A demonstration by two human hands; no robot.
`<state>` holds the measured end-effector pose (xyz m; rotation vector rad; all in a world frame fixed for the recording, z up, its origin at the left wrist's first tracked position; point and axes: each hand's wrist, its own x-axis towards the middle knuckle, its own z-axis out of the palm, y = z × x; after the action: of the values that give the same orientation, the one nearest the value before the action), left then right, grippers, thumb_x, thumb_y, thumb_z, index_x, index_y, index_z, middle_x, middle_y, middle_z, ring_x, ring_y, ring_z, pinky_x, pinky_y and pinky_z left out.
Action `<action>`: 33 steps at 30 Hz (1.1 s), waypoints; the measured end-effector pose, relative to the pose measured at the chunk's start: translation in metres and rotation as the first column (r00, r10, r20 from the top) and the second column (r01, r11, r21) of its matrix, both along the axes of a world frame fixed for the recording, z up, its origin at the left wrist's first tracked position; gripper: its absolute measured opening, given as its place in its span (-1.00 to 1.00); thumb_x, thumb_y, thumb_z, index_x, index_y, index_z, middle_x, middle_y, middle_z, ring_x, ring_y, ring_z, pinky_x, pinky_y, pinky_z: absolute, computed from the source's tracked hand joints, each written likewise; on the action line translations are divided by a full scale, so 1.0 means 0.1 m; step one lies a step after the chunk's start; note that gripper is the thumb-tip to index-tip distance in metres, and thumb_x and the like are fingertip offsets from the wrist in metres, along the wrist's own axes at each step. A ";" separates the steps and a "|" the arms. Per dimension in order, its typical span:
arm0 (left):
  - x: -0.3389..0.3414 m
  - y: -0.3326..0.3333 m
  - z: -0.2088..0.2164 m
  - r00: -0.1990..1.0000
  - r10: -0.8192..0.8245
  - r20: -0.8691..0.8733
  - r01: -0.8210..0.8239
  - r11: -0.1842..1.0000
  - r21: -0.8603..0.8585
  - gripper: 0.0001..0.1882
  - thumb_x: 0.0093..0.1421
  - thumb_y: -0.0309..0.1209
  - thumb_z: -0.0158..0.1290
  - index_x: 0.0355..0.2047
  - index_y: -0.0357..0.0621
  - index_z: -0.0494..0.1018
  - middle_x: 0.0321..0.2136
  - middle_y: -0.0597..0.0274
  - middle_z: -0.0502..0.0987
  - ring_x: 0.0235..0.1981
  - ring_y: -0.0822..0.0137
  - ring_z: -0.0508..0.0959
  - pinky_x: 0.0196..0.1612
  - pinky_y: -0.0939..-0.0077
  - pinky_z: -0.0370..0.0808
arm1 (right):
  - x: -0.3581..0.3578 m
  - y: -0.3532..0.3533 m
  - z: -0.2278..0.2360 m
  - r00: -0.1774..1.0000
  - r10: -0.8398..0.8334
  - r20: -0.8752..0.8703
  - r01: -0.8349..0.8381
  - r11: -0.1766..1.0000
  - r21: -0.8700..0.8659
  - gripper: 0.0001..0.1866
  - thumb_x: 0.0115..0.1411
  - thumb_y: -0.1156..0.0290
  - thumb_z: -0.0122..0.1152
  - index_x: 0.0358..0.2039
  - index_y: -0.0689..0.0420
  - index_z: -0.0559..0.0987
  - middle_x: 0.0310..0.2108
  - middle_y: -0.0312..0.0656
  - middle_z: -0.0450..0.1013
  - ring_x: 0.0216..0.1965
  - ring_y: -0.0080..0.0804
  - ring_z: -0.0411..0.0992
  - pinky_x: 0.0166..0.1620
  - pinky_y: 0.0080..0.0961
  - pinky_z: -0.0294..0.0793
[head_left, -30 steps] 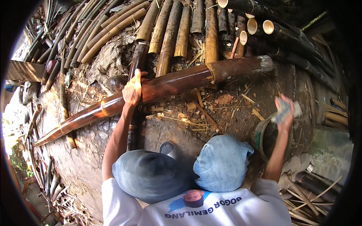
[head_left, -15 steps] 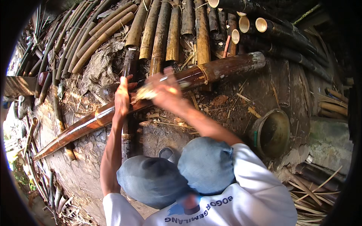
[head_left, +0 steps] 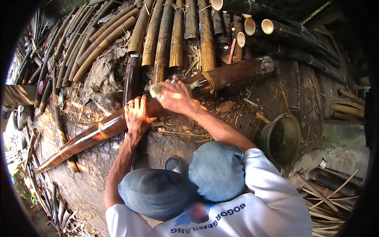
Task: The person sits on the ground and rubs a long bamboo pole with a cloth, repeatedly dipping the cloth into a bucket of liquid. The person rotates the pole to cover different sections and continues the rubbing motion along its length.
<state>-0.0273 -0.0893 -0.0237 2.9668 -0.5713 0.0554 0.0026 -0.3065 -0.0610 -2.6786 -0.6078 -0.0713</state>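
Observation:
A wet, dark brown bamboo pole with a pale ring at its joints lies slantwise in front of my knees, its far end raised to the right. My left hand grips the pole near its middle, fingers laid over the top and thumb apart. Just right of it, my right hand is closed round a pale fibrous wad and presses it against the pole. Part of the wad is hidden under the fingers. Beneath the pole, a dark bamboo piece runs crosswise.
Several bamboo poles lie side by side beyond my hands, with dark cut poles stacked at the far right. A bucket stands on the right. Split strips lie at the lower right. A crumpled sheet lies far left.
My left hand has turned from upright beside the pole to lying over its top. My right hand still holds the wad, near the same stretch of pole.

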 end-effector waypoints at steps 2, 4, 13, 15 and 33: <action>-0.22 0.24 -0.03 0.999 0.027 0.027 -0.028 0.999 0.015 0.18 -0.38 -0.17 0.57 0.33 -0.08 0.30 0.13 0.09 0.45 0.16 -0.02 0.43 0.24 -0.03 0.34 | -0.07 -0.14 0.37 0.963 -0.076 -0.260 0.074 0.997 -0.018 -0.39 0.23 0.12 0.19 0.25 0.11 0.51 0.34 0.10 0.34 0.46 0.06 0.14 0.55 0.04 -0.19; -0.36 0.27 -0.04 0.996 0.063 0.058 -0.065 0.997 0.034 0.14 -0.35 -0.17 0.56 0.31 -0.09 0.33 0.14 0.07 0.46 0.18 0.00 0.42 0.28 0.02 0.31 | 0.02 -0.95 0.56 0.890 -0.399 -0.223 0.389 0.917 -0.087 -0.40 0.30 0.03 0.16 0.26 0.08 0.50 0.26 0.10 0.41 0.41 0.17 0.20 0.54 0.08 -0.15; -0.36 0.15 0.04 0.996 0.018 0.088 -0.016 1.000 -0.022 0.13 -0.36 -0.28 0.57 0.30 -0.17 0.33 0.15 0.03 0.46 0.19 0.00 0.42 0.30 0.07 0.32 | 0.04 -0.91 0.46 0.844 -0.503 -0.186 0.478 0.863 -0.164 -0.38 0.38 -0.19 0.01 -0.03 0.17 0.59 -0.41 -0.03 0.57 -0.21 -0.03 0.60 -0.18 0.08 0.58; -0.31 0.14 0.07 0.999 0.011 0.054 -0.009 0.999 -0.042 0.14 -0.37 -0.28 0.57 0.31 -0.18 0.33 0.15 0.03 0.46 0.19 -0.01 0.43 0.31 0.08 0.32 | -0.10 -0.07 0.67 0.845 -0.309 -0.436 0.299 0.950 -0.093 -0.58 0.37 0.11 0.08 -0.04 0.22 0.60 -0.22 -0.08 0.61 -0.05 -0.07 0.58 0.07 0.15 0.57; 0.50 0.07 0.43 0.848 -0.058 -0.526 0.087 0.996 0.030 0.24 -0.29 0.25 0.42 0.31 -0.28 0.32 0.17 -0.10 0.53 0.19 0.03 0.54 0.25 0.25 0.47 | -0.04 -0.34 -0.11 0.948 -0.033 0.317 0.056 0.997 -0.062 -0.58 0.29 0.20 0.16 0.04 0.23 0.59 0.05 0.11 0.53 0.27 -0.03 0.40 0.31 0.18 0.38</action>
<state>0.0229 -0.0826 0.0190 2.8084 -0.6038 -0.7671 -0.0014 -0.3409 -0.0720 -2.7712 -0.6546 -0.5097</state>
